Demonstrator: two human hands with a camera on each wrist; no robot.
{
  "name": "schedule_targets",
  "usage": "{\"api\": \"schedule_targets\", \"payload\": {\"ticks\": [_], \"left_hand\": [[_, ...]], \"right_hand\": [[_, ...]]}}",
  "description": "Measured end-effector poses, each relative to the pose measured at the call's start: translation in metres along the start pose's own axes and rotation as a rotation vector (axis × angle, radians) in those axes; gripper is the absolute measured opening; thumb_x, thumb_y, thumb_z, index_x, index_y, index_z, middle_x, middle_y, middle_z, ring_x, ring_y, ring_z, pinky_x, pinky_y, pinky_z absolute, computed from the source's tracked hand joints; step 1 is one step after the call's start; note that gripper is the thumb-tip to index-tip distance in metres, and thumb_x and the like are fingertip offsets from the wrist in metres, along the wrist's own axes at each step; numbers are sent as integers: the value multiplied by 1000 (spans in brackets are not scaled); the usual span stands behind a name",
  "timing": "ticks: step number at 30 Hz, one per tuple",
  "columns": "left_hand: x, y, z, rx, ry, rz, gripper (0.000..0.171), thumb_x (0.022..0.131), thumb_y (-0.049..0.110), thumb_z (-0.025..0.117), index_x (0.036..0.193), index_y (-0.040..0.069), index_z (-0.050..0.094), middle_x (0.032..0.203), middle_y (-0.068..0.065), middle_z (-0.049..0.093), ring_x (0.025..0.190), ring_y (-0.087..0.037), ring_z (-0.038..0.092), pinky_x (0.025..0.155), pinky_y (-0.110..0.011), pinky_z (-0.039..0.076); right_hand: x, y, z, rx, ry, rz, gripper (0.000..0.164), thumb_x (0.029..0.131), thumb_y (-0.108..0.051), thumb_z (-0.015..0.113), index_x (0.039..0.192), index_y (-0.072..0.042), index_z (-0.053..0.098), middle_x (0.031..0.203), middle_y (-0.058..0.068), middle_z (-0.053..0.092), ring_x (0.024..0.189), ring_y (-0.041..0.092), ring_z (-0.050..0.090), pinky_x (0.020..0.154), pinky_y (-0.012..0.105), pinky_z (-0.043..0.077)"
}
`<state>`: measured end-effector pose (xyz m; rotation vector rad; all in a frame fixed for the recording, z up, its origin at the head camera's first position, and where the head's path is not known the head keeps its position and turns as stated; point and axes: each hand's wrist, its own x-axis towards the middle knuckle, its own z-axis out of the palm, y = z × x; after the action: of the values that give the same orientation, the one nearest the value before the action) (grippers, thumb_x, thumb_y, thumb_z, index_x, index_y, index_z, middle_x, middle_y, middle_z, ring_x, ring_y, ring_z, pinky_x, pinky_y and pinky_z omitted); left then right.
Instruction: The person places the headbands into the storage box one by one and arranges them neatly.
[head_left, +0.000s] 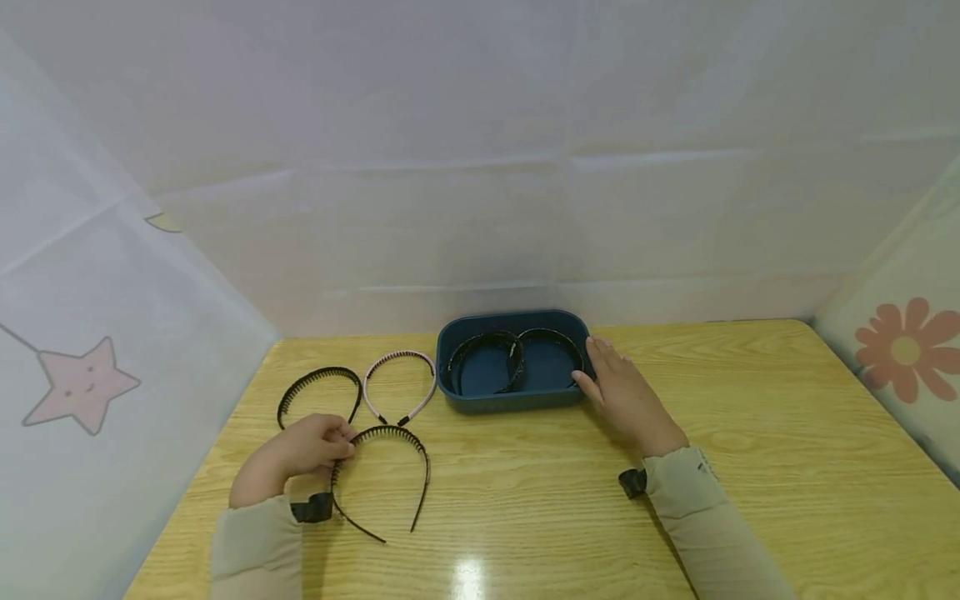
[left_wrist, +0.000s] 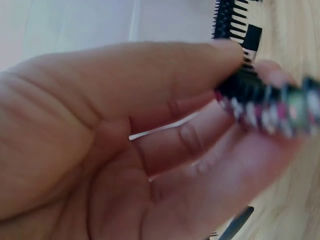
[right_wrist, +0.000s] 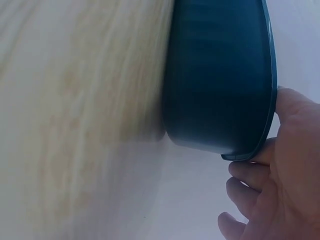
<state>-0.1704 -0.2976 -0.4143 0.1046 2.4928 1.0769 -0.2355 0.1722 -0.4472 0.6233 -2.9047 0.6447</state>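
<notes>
Toothed black headband (head_left: 414, 439) near blue box (head_left: 517, 402)

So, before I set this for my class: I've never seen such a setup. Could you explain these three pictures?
There's no robot here, just a person's bare hands. The wide picture comes from a camera worn on the head, the close-ups from one on each wrist. On the wooden table are a black headband, a pink headband and a dark blue box with black headbands inside. The left hand has another black headband in its grip; its close-up shows blurred pink and white bits along it. The right hand has its grip on the box's right end.
</notes>
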Motion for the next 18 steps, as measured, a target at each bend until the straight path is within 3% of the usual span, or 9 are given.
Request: {"api": "schedule_targets", "payload": {"ticks": [13, 18], "left_hand": [[16, -6, 7, -257, -102, 131, 42, 102, 19, 65, 130, -11, 58, 113, -19, 68, 103, -30, 67, 82, -39, 61], [21, -2, 11, -308, -122, 170, 44, 102, 20, 65, 131, -12, 56, 116, -22, 67, 108, -32, 66, 86, -38, 60]], "right_hand": [[-2, -3, -3, -70, -9, 3, 65, 112, -37, 39, 159, 6, 24, 164, 25, 24, 152, 42, 20, 123, 58, 18], [-3, -3, -3, -56, -14, 6, 64, 112, -36, 39, 159, 5, 23, 164, 25, 23, 152, 42, 19, 123, 57, 17]]}}
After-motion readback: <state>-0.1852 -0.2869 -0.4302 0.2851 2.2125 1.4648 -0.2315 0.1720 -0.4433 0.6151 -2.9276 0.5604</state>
